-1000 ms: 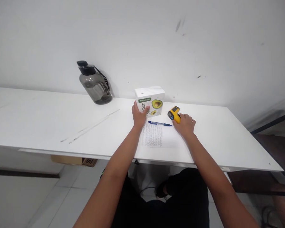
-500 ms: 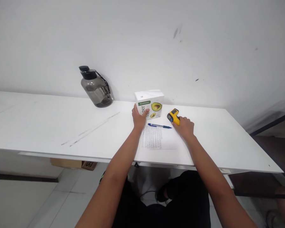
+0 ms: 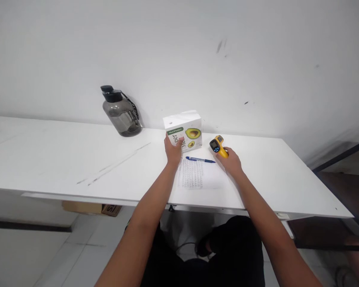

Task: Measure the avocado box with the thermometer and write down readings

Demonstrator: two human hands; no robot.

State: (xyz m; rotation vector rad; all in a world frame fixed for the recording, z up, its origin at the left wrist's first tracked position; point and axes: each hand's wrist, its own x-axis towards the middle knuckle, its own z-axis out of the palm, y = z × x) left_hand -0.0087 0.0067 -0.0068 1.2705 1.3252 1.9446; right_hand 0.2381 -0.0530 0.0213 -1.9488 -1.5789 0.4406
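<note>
Head view showed me two bare hands far out on a long white surface (image 3: pixel 62 159) by a white wall. My left hand (image 3: pixel 172 150) was on the near left corner of a white box (image 3: pixel 184 129), and its grip was closed on that corner, thumb on the front face. The box looked a bit tipped, with its far side close to the wall. My right hand (image 3: pixel 231 161) was wrapped around the handle of a small yellow gun-shaped tool (image 3: pixel 217 145), its grip clamped on the handle, and the tool's dark end pointed toward the box. I judged that the good way to do this was to hold the box firm with my left hand so it did not slide or fall, and keep the tool's front aimed flat at the box, close but not touching. A blue pen (image 3: pixel 200 160) lay between my hands, on the top edge of a sheet of paper (image 3: pixel 200 175) with rows of tiny print that were too small for me to read. A dark water bottle (image 3: pixel 121 112) with a black cap leaned on the wall, well apart to the left. On the box I could see a green label, two avocado pictures, and big letters that looked like "ber", half hidden by my thumb. The green label's words were too blurry for me.
</note>
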